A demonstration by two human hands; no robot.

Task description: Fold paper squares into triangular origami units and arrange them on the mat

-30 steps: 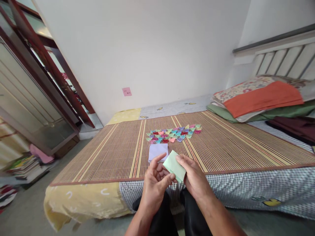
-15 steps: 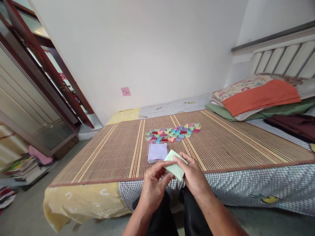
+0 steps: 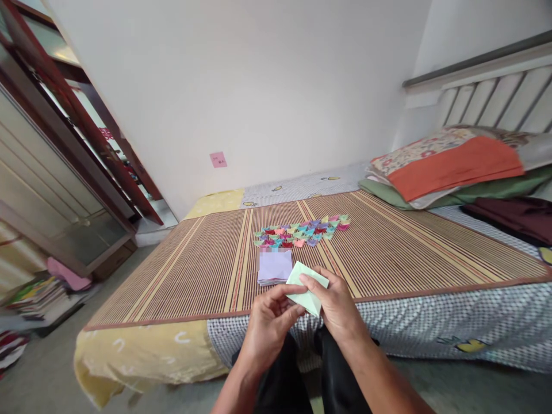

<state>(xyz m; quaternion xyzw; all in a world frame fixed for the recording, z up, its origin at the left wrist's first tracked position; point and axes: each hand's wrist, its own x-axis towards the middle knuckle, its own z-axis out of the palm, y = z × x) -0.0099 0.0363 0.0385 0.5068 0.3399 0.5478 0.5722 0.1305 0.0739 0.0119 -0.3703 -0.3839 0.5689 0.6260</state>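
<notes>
Between my two hands is a pale green folded paper (image 3: 311, 300), roughly square with a crease near its lower corner. My left hand (image 3: 269, 319) is closed, its fingers and thumb pinching the paper's left side. On the right side my right hand (image 3: 335, 302) grips it, thumb laid on top and the other fingers underneath, mostly hidden. Just behind the paper lies a stack of lilac paper squares (image 3: 275, 265). Beyond that stack, rows of small colourful folded paper pieces (image 3: 302, 231) are spread out.
A striped bamboo mat (image 3: 185, 270) covers the bed, over a checked and yellow sheet (image 3: 150, 356). Pillows (image 3: 457, 167) and dark folded cloth (image 3: 513, 215) lie at the right. A pink note (image 3: 218, 160) is on the wall. Books (image 3: 38, 299) sit at the lower left.
The green paper has turned slightly in my hands, and its lower fold shows more plainly. My hands keep nearly the same place; the view has shifted a little.
</notes>
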